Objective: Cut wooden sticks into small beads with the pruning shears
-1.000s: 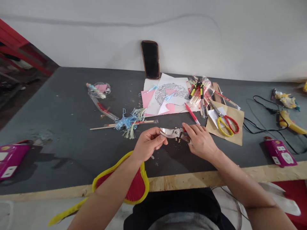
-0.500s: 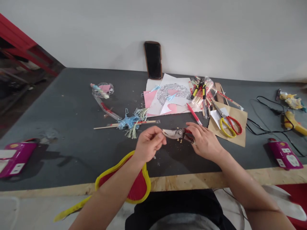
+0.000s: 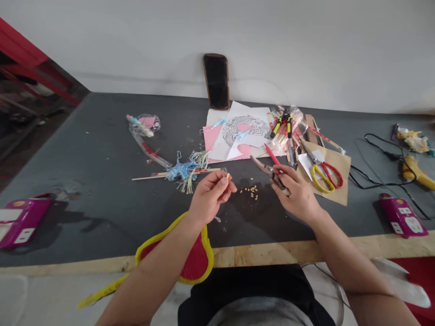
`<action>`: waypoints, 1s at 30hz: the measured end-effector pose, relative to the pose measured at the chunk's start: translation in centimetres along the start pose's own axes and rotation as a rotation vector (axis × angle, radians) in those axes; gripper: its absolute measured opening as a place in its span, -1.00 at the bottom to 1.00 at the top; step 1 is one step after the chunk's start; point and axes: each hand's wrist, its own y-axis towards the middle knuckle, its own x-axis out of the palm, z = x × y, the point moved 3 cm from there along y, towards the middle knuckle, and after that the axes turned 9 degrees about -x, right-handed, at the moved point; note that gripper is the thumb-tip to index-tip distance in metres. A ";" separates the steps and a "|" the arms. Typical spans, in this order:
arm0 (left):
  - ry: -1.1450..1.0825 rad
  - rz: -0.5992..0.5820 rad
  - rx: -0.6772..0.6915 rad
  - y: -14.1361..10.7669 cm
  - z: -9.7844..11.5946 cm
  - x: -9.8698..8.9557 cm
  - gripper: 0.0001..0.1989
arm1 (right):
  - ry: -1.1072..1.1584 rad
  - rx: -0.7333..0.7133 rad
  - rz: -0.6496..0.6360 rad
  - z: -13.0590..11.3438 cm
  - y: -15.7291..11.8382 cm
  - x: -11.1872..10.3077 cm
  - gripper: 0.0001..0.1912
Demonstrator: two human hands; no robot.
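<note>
My left hand point(image 3: 215, 191) is closed in a pinch on the short end of a pale wooden stick point(image 3: 228, 175); only its tip shows. In my right hand point(image 3: 295, 192) are pruning shears point(image 3: 263, 167), their blades pointing left, apart from the stick. Between my hands several small cut wood pieces point(image 3: 253, 192) lie scattered on the dark tabletop point(image 3: 112, 136). Beneath my left forearm, a red panel with a fuzzy yellow edge point(image 3: 195, 265) overhangs the table's front edge. Blue tassels point(image 3: 183, 171) rest across thin sticks just beyond my left hand.
Papers with a dragon drawing point(image 3: 234, 131), a red marker point(image 3: 271, 153), yellow-black pliers point(image 3: 285, 123) and scissors point(image 3: 322, 174) lie behind my hands. A phone point(image 3: 216, 81) leans on the wall. Purple power strips point(image 3: 404, 216) sit at both sides; a yellow glue gun point(image 3: 416, 171) is far right.
The shears have moved right, away from the stick tip in my left hand, uncovering the wood pieces. My left hand stays nearly in place.
</note>
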 end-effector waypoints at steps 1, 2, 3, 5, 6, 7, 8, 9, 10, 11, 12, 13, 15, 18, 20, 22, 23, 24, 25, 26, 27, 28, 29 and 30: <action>0.009 -0.004 0.008 0.1 -0.1 0.0 -0.63 | -0.005 -0.019 -0.022 -0.2 0.0 0.2 -0.96; 0.012 -0.008 0.011 0.1 -0.2 0.0 -0.63 | -0.020 -0.040 -0.048 -0.5 0.0 0.3 -0.94; 0.009 -0.010 0.012 0.1 -0.2 0.0 -0.64 | -0.045 -0.059 -0.074 -0.7 -0.1 0.5 -0.93; 0.001 -0.008 0.011 0.1 -0.3 0.0 -0.64 | -0.114 -0.084 -0.127 -1.1 -0.1 0.7 -0.90; 0.000 -0.008 0.010 0.1 -0.4 -0.1 -0.65 | -0.152 -0.090 -0.151 -1.2 -0.2 0.8 -0.89; 0.003 -0.011 0.008 0.1 -0.4 -0.1 -0.66 | -0.187 -0.091 -0.176 -1.3 -0.2 0.9 -0.87; 0.011 -0.018 0.007 0.1 -0.5 0.0 -0.67 | -0.216 -0.090 -0.201 -1.4 -0.3 0.9 -0.84; 0.021 -0.028 0.005 0.1 -0.6 0.0 -0.69 | -0.237 -0.089 -0.222 -1.5 -0.3 1.0 -0.82; 0.031 -0.040 0.004 0.1 -0.7 0.0 -0.70 | -0.250 -0.088 -0.237 -1.6 -0.3 1.0 -0.81; 0.039 -0.049 0.012 0.2 -0.8 0.0 -0.71 | -0.260 -0.088 -0.246 -1.8 -0.4 1.1 -0.79; 0.047 -0.055 0.028 0.2 -0.8 -0.1 -0.73 | -0.268 -0.088 -0.251 -1.9 -0.4 1.1 -0.78; 0.055 -0.057 0.053 0.3 -0.9 -0.1 -0.74 | -0.276 -0.091 -0.253 -2.0 -0.4 1.2 -0.77; 0.079 -0.063 0.102 0.4 -1.0 -0.2 -0.77 | -0.295 -0.095 -0.250 -2.2 -0.3 1.2 -0.75; 0.122 -0.079 0.125 0.5 -1.3 -0.4 -0.81 | -0.309 -0.086 -0.243 -2.4 -0.3 1.3 -0.76; 0.137 -0.088 0.127 0.5 -1.4 -0.4 -0.82 | -0.311 -0.079 -0.243 -2.5 -0.3 1.3 -0.76; 0.143 -0.094 0.135 0.4 -1.4 -0.5 -0.82 | -0.309 -0.079 -0.246 -2.5 -0.3 1.3 -0.77; 0.146 -0.095 0.140 0.4 -1.3 -0.5 -0.82 | -0.308 -0.080 -0.246 -2.5 -0.3 1.3 -0.77; 0.150 -0.094 0.145 0.4 -1.3 -0.5 -0.82 | -0.306 -0.082 -0.246 -2.5 -0.3 1.3 -0.78; 0.158 -0.093 0.149 0.4 -1.3 -0.5 -0.82 | -0.305 -0.084 -0.246 -2.5 -0.3 1.3 -0.78; 0.169 -0.093 0.153 0.4 -1.3 -0.5 -0.82 | -0.305 -0.086 -0.244 -2.5 -0.4 1.3 -0.78; 0.182 -0.094 0.155 0.4 -1.3 -0.6 -0.82 | -0.305 -0.088 -0.241 -2.5 -0.4 1.3 -0.78; 0.197 -0.097 0.156 0.4 -1.3 -0.6 -0.82 | -0.307 -0.090 -0.237 -2.5 -0.4 1.2 -0.78; 0.210 -0.102 0.157 0.4 -1.3 -0.6 -0.82 | -0.308 -0.094 -0.234 -2.5 -0.4 1.2 -0.78; 0.222 -0.108 0.158 0.4 -1.3 -0.6 -0.82 | -0.308 -0.098 -0.232 -2.5 -0.4 1.2 -0.78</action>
